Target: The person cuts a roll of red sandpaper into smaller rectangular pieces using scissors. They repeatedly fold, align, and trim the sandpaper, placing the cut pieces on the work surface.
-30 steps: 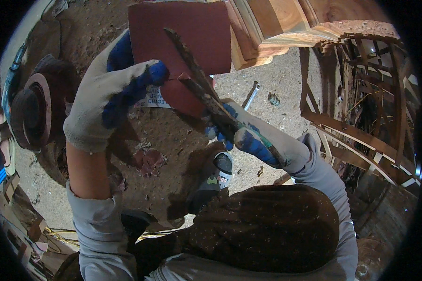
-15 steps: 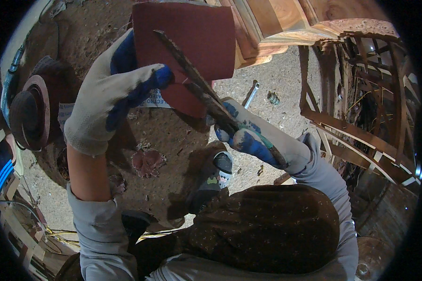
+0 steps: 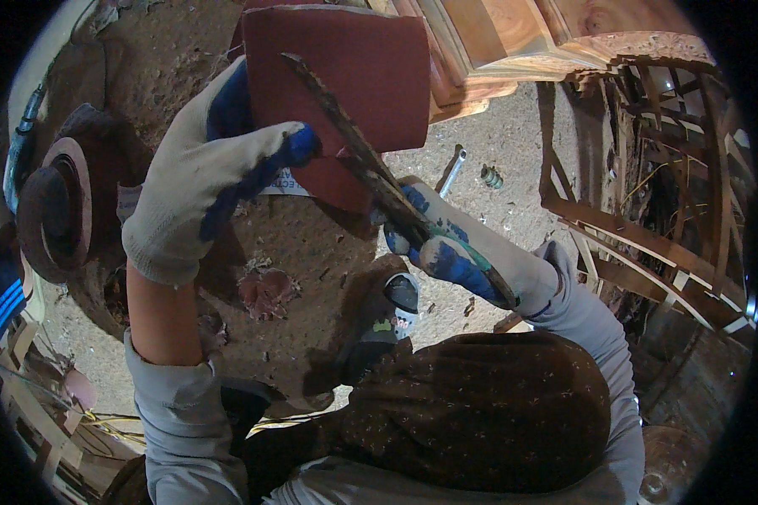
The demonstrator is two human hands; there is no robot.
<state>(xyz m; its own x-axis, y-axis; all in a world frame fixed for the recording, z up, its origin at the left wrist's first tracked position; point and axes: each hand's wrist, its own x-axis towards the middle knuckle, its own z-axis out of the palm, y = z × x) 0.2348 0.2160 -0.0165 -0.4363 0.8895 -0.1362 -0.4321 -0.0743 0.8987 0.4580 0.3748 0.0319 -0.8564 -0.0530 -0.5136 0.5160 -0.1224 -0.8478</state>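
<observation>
Dark red sandpaper sheet (image 3: 349, 76) hanging at 12 o'clock, seemingly part-cut: lower flap (image 3: 333, 181) separating along slit, remainder apparently awaiting cutting. Left hand (image 3: 198, 181) pinching sheet's left side between thumb and fingers. Right hand (image 3: 446, 257): fingers wrapping handles of rusty shears (image 3: 392, 202), blades pointing toward 11 o'clock, one lying over sheet. Wood panels (image 3: 501, 34) bordering sheet's right edge at 1 o'clock; sandpaper roll (image 3: 69, 189) sitting at 9 o'clock. Room looking widest at 2 o'clock, wrench (image 3: 452, 172) lying there.
</observation>
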